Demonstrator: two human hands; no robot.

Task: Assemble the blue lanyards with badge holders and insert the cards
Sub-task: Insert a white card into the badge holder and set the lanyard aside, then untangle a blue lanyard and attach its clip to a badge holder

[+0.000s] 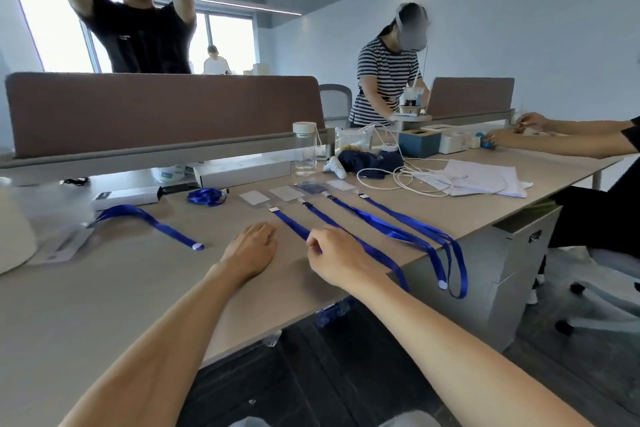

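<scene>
Several blue lanyards lie side by side on the beige table (104, 295), clips toward clear badge holders with white cards (254, 198) at the far end. My right hand (334, 255) pinches the strap of one blue lanyard (289, 222) near the table's front edge. My left hand (252, 248) rests on the table beside it, fingers loosely curled and holding nothing. Another lanyard (156, 222) lies apart to the left, and a bunched one (206, 197) sits behind it. Two lanyards' loops (453, 274) hang over the table's right corner.
A clear bottle (304, 152), white boxes (242, 172), white cables (408, 177), papers (481, 177) and a dark cloth (363, 161) crowd the back. A brown divider (162, 111) runs behind. Other people work around the table; a grey cabinet (512, 270) stands right.
</scene>
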